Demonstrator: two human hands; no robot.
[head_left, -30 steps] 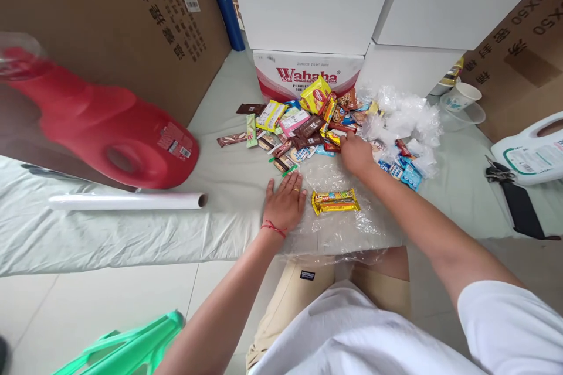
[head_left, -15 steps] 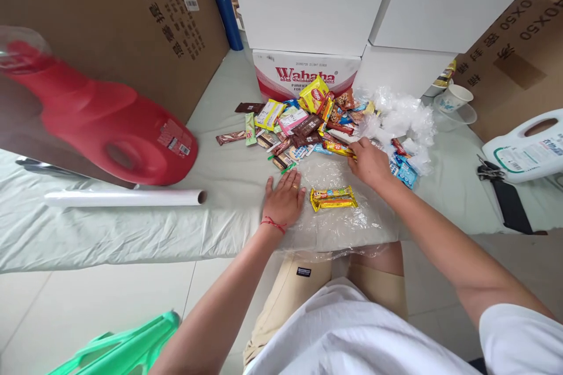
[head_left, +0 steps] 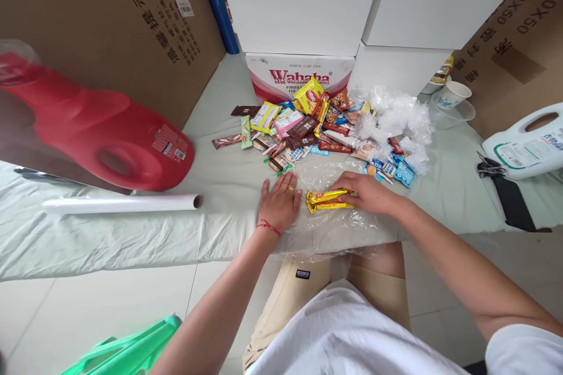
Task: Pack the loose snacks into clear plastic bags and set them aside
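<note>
- While the left hand (head_left: 279,202) lies spread, released, on wrinkled pale-green cloth (head_left: 233,187), the right hand (head_left: 368,191) grasps a slim yellow-wrapped bar (head_left: 324,194)!
- Behind, stacked white boxes (head_left: 303,6).
- Below, pale floor tiles (head_left: 109,296).

Passage over cloth (head_left: 229,205) between white roll (head_left: 123,204) and left hand (head_left: 280,202) — snack pile (head_left: 303,127) blocks ahead.

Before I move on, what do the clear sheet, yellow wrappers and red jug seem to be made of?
Clear sheet: thin, glossy plastic film, judging by its see-through wrinkles and highlights. Yellow wrappers: shiny, creased; plastic film or foil, can't tell which. Red jug: smooth, probably moulded plastic, given its rounded body.
</note>
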